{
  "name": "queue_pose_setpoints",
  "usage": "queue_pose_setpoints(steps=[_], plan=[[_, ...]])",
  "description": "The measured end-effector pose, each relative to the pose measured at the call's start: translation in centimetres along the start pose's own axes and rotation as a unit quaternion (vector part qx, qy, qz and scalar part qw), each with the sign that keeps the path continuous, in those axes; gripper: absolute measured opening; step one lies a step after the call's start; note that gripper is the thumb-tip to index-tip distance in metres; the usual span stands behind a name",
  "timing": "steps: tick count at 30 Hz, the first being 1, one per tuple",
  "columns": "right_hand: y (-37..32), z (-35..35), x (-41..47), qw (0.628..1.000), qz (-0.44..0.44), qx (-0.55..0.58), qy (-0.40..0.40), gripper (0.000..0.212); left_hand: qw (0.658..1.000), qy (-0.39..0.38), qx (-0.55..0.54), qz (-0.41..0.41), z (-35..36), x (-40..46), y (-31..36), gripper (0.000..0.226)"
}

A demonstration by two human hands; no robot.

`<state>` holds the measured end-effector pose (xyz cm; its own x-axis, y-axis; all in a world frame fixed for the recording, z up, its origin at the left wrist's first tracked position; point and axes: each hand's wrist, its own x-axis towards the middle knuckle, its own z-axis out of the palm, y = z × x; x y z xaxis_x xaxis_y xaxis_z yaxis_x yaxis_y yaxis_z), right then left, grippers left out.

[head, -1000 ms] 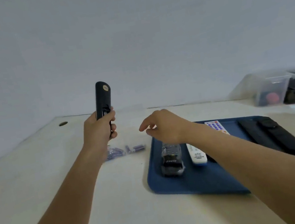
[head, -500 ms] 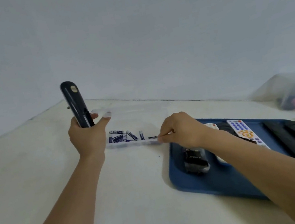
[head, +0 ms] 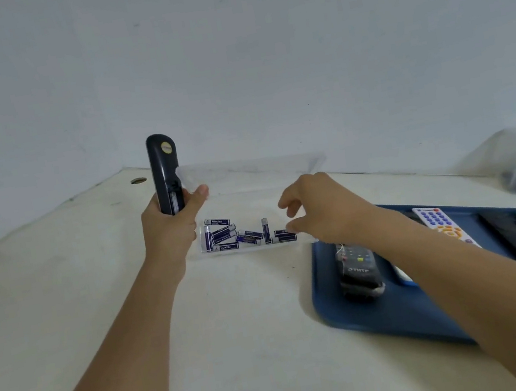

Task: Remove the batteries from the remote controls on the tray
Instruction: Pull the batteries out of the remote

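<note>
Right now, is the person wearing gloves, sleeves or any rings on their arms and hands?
No. Both forearms are bare right down to the picture's bottom edge, with no sleeves showing. The left hand and right hand wear no gloves, and no rings, watch or bracelets show.

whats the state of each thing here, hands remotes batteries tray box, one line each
left hand: closed around the dark remote
dark remote: held upright off the table, back facing the camera
right hand: over the right end of the box, fingers loosely curled, empty
clear box: open, on the table
batteries: loose in the box, lying at mixed angles
blue tray: flat on the table, holding remotes
black remote: lying on the tray, buttons up
white remote: lying on the tray, buttons up
</note>
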<state>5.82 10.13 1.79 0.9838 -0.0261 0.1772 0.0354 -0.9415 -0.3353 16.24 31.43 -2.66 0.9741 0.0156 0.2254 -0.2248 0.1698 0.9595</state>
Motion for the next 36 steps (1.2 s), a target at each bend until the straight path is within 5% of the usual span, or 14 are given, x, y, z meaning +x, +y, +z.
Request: queue_pose_setpoints(steps=[16,23,27,32,36], plan=[[0.9,2.1,3.8,0.989,0.005,-0.125,-0.078,0.052,0.999,0.007,-0.031,-0.010,0.7,-0.2,-0.1,0.035],[0.1,2.3,5.1,0.977,0.011,-0.171,-0.128,0.010,0.998,0.011,-0.053,-0.020,0.9,-0.4,0.0,0.034],[-0.1,2.0,5.3,0.966,-0.015,-0.201,-0.162,0.043,0.999,0.018,-0.040,-0.010,1.1,-0.5,0.0,0.034],[0.3,2.1,4.9,0.982,-0.016,-0.121,-0.143,0.023,0.999,0.040,-0.022,-0.003,1.2,-0.3,-0.3,0.033],[0.5,1.4,3.8,0.996,-0.046,0.077,-0.006,0.013,0.998,0.057,-0.020,-0.005,1.3,0.1,-0.7,0.031]])
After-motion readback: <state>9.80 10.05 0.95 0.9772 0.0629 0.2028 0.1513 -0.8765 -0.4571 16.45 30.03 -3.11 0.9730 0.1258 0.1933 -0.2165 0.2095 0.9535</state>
